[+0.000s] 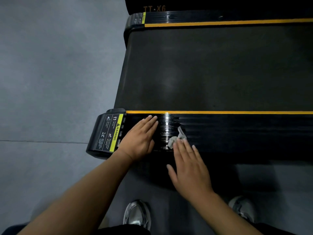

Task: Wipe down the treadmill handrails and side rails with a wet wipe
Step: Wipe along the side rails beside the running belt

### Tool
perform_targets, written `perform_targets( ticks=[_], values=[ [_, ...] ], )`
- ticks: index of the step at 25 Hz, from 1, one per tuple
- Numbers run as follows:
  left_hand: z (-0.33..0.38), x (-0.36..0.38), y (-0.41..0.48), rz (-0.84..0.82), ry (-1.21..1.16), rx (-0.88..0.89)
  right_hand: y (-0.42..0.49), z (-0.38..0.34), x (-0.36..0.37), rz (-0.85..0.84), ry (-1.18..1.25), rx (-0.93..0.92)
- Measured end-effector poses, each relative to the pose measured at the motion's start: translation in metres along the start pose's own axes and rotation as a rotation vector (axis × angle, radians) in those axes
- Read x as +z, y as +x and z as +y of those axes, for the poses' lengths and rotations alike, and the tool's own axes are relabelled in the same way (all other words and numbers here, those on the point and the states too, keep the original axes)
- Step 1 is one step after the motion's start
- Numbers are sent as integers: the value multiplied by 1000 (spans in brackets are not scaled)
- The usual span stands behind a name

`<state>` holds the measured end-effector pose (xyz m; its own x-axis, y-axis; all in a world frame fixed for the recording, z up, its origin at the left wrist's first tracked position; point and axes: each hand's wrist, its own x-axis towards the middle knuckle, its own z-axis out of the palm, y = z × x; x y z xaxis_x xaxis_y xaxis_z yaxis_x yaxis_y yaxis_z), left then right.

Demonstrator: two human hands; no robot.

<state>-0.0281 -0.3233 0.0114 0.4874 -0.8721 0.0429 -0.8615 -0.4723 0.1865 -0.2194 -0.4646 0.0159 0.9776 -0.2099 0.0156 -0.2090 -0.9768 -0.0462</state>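
The near side rail [237, 133] of the treadmill is black, ribbed and glossy, with a yellow stripe along its inner edge. A crumpled grey wet wipe [177, 139] lies on it. My right hand [189, 168] is flat with straight fingers, its fingertips on the wipe. To the left, my left hand [140, 139] rests flat on the rail, fingers straight, just beside the end cap. The far side rail [220, 18] runs along the top of the view.
The dark running belt [211, 68] lies between the two rails. A warning label [110, 133] covers the rail's end cap at the left. Grey floor [50, 73] spreads to the left. My two shoes [137, 214] stand on the floor below the rail.
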Motion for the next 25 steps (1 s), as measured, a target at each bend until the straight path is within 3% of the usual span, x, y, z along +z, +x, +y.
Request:
perform_targets(
  ticks=[6, 11, 16, 21, 25],
  values=[
    [0, 2, -1, 4, -7, -2, 5, -21, 7, -24, 1, -134],
    [2, -3, 0, -7, 5, -31, -16, 29, 0, 17, -43, 9],
    [12, -10, 2, -15, 17, -91, -2, 6, 8, -23, -2, -78],
    [48, -6, 32, -40, -21, -161, -28, 60, -3, -7, -46, 49],
    [57, 6, 42, 24, -67, -234, 0, 18, 5, -23, 22, -38]
  ],
)
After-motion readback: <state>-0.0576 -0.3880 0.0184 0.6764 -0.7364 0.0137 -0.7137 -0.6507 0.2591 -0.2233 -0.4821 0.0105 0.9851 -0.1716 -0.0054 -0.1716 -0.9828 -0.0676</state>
